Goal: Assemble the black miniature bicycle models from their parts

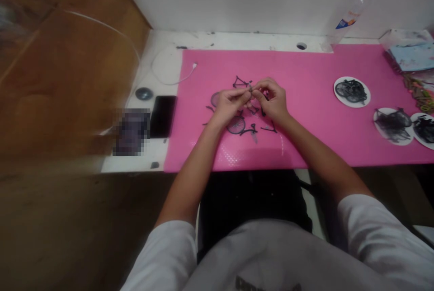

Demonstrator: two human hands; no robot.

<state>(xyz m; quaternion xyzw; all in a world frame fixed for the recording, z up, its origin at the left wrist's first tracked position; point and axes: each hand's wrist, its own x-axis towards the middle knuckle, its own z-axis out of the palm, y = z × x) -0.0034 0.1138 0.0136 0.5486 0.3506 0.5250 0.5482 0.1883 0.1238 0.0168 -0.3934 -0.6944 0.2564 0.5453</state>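
Note:
Over the pink mat (196, 151), my left hand (230, 104) and my right hand (272, 100) meet at the fingertips. Both are closed in a pinch around a small dark part (251, 88), too small to identify. Beneath and around them lie several black miniature bicycle parts: a frame (240, 82) above, a spoked wheel (236, 124) below my left hand, and a thin angled piece (270, 129) below my right hand. Another wheel (215, 99) is partly hidden by my left hand.
White plates (366, 102) with black parts stand at the right, near a plastic box (410, 56). A clear bottle (356, 8) stands at the back. Left are a black phone (163, 116), a round dark object (144, 93) and a white cable (185, 77).

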